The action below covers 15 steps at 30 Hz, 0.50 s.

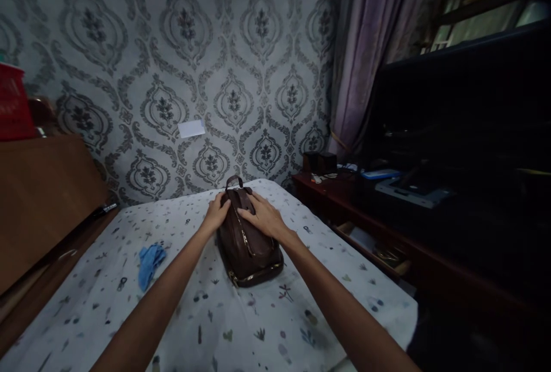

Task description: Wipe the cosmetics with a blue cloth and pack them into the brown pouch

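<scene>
A dark brown leather-look backpack [249, 245] lies on a white patterned bedsheet [258, 332], its short carry handle [235, 180] pointing towards the wall. A zip [243, 228] runs slantwise down its front, and another goes round the near end. My left hand [216, 214] is closed on the upper left side, thumb on the front and fingertips hidden behind the edge. My right hand [267, 217] holds the upper right side, its thumb stretched across the front near the zip. To the left of my left forearm lies a crumpled blue cloth [150, 263].
Patterned wallpaper [232, 73] rises behind the bed. On the right stands a dark red desk [318, 188] with a partly open drawer [370, 245] and a large dark screen [465, 108]. A brown wooden panel [47, 194] and a red box [15, 102] are at the left.
</scene>
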Tool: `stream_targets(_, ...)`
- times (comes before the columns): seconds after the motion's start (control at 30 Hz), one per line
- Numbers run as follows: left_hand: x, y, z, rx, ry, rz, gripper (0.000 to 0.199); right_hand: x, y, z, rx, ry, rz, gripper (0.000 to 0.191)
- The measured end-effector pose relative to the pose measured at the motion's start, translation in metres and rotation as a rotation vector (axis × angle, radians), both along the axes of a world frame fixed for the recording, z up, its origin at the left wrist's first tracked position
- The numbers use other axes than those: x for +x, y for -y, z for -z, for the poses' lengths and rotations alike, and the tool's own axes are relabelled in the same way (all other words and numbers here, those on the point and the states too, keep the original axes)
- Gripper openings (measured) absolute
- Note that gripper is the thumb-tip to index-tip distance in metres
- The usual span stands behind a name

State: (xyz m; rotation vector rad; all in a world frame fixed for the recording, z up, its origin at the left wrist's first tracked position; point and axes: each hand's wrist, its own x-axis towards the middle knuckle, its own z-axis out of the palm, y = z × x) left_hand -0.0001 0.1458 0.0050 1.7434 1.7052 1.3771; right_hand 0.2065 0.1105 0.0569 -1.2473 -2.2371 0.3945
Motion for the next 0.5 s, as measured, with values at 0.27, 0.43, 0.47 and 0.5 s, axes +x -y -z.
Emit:
stream_targets(0.27, -0.007, -0.003, -0.019, -0.039, -0.176, 0.001, 0.047, -0.001, 0.0, -0.005, 0.023, 0.057, -0.027, 0.052)
stream_targets(0.43, -0.011, 0.002, -0.014, -0.016, -0.21, -0.033, 0.047, 0.0, 0.001, -0.007, 0.038, 0.074, -0.052, 0.051)
stream_targets(0.47, -0.012, 0.002, -0.013, -0.012, -0.216, -0.039, 0.047, 0.0, 0.001, -0.007, 0.037, 0.075, -0.05, 0.052)
stream_targets(0.5, -0.012, 0.0, -0.012, -0.009, -0.221, -0.045, 0.047, 0.0, 0.001, -0.007, 0.036, 0.076, -0.049, 0.053)
